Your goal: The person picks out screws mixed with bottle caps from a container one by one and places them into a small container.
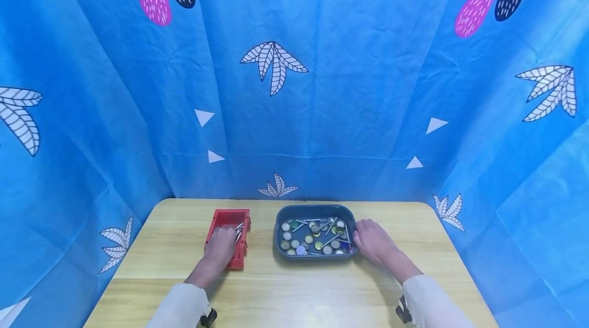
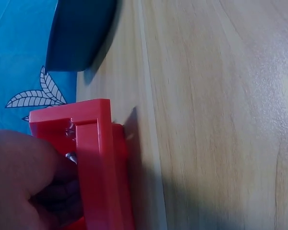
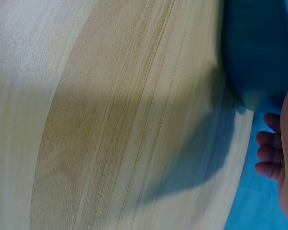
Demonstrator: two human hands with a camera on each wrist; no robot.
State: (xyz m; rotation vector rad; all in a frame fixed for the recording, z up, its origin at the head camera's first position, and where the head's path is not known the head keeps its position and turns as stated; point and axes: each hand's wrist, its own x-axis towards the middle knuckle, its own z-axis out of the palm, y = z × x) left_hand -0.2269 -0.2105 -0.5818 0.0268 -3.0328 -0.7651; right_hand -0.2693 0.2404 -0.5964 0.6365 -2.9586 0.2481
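A red plastic bin stands on the table left of centre, with several shiny metal bolts at its right side. My left hand reaches down into it. In the left wrist view its fingers are curled behind the bin wall, close to a bit of metal; I cannot tell whether they grip it. Right of the bin sits a dark blue-grey tray of bottle caps and long bolts. At its right rim my right hand rests, its loosely bent fingers outside the tray.
The wooden table has rounded far corners. A blue patterned curtain hangs behind it and along both sides. Bare wood lies between bin and tray and in front of them.
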